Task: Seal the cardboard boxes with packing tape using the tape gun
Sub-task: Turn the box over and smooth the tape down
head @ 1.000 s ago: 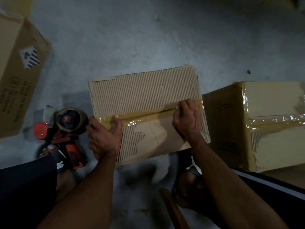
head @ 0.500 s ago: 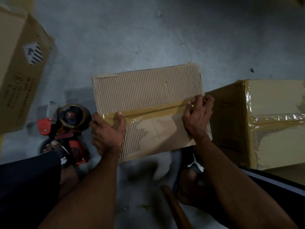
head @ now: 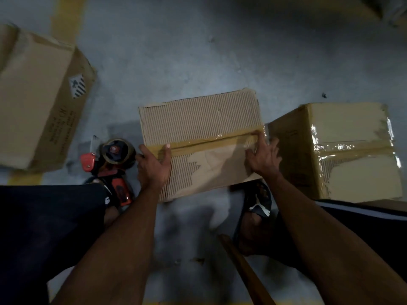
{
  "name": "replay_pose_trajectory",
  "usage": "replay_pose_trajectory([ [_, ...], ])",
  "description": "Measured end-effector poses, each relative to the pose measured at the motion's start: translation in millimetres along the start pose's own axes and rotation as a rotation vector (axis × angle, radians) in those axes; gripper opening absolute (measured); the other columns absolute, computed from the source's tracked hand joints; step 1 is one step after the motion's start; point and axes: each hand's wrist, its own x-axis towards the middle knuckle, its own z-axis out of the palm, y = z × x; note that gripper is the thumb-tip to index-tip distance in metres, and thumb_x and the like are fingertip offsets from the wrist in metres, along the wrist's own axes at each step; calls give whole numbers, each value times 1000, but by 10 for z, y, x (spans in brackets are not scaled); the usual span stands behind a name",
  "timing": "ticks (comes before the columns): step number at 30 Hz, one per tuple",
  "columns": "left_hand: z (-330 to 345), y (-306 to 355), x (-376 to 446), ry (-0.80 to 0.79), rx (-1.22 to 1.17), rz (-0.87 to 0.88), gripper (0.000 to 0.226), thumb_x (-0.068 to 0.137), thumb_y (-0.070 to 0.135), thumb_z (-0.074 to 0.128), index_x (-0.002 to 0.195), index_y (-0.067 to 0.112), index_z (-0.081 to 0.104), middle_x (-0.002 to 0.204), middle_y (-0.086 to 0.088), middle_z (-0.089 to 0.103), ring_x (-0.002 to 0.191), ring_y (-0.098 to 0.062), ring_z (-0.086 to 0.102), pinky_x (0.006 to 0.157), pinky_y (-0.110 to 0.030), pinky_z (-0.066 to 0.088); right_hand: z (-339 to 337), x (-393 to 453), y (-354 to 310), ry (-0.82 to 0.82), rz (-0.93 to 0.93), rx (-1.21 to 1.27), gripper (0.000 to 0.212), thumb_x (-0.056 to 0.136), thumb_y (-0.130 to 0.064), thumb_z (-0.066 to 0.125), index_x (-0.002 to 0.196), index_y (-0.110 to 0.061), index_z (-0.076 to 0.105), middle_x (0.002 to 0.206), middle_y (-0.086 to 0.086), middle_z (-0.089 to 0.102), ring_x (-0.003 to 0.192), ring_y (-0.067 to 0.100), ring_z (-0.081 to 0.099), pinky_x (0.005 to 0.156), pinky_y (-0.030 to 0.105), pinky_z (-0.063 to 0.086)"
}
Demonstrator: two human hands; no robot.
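Both hands are on the middle cardboard box [head: 202,142], which sits on the concrete floor [head: 176,62] and serves as the landmark. At the box's left edge the left hand [head: 154,166] grips the side, thumb lying over the near end of the brown tape strip [head: 209,140] and the other fingers wrapped down the box's left face. At the box's right edge the right hand [head: 263,156] has its fingers spread and fairly straight, pressing the far end of the strip where it runs over the corner; it grasps nothing.

That strip crosses the top of the box along the flap seam, from left edge to right. My reading is that the step in hand is smoothing and bedding down tape already laid, not laying new tape, since the tape gun [head: 110,164] lies on the floor just left of the box, untouched, beside the left hand.

To the right of the box stands a second box [head: 343,150], already banded with glossy tape. Well to the left lies a third box [head: 37,102], tilted, with no tape showing on its visible faces.

Next, the strip ends probably want a firm rub down each side wall; then the left hand is closest to pick up the gun for another box.
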Motion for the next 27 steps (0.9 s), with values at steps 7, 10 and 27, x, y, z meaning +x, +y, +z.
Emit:
replay_pose_trajectory([
  [7,-382,-111,-639,-151,26,-303,95,95,76,30,161,13,3,162,-23,24,148,-42,26,117,-51,24,-140,-471,19,-205,122,-27,80,98,-35,61,162,-41,13,156,26,22,133,52,42,109,59,39],
  [10,-111,-446,-735,-247,-296,-509,123,75,93,41,161,13,6,153,-26,40,133,-46,48,108,-55,43,-195,-679,3,-256,171,0,80,99,-34,60,163,-40,12,157,27,20,134,52,43,112,54,38],
  [27,-195,334,-760,-229,-573,-27,103,78,2,77,156,25,13,148,-15,39,125,-30,50,100,-34,46,68,-1506,-509,-373,220,324,62,86,-21,69,141,-11,43,123,9,58,111,33,61,91,42,56],
])
